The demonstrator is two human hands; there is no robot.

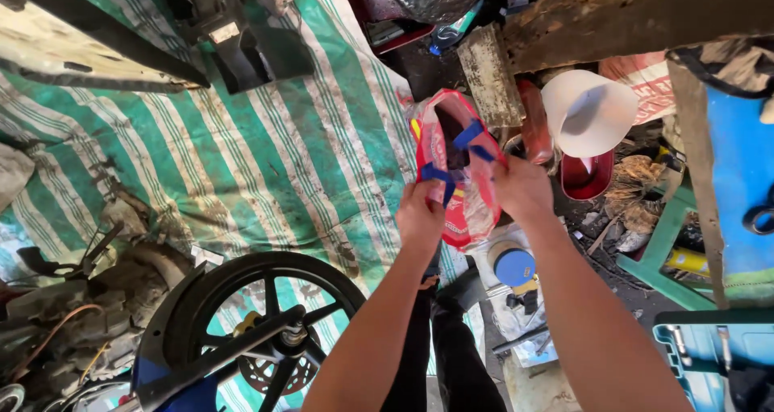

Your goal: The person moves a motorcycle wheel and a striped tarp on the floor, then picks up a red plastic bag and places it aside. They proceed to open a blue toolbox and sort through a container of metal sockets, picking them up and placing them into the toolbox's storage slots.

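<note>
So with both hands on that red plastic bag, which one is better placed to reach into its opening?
Probably the right hand. It pinches only the upper rim of the red plastic bag with blue handles, beside the opening, while the left hand grips the bag's side and a blue handle, steadying it.

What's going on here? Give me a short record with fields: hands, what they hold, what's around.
left hand: grips the red plastic bag by a blue handle
right hand: grips the bag's other side, pulling it open
bag: held up in the air, mouth spread, contents too dark to tell
below left: black motorcycle wheel over a green-and-white striped tarp
right: white funnel-shaped piece, blue tool case
</note>
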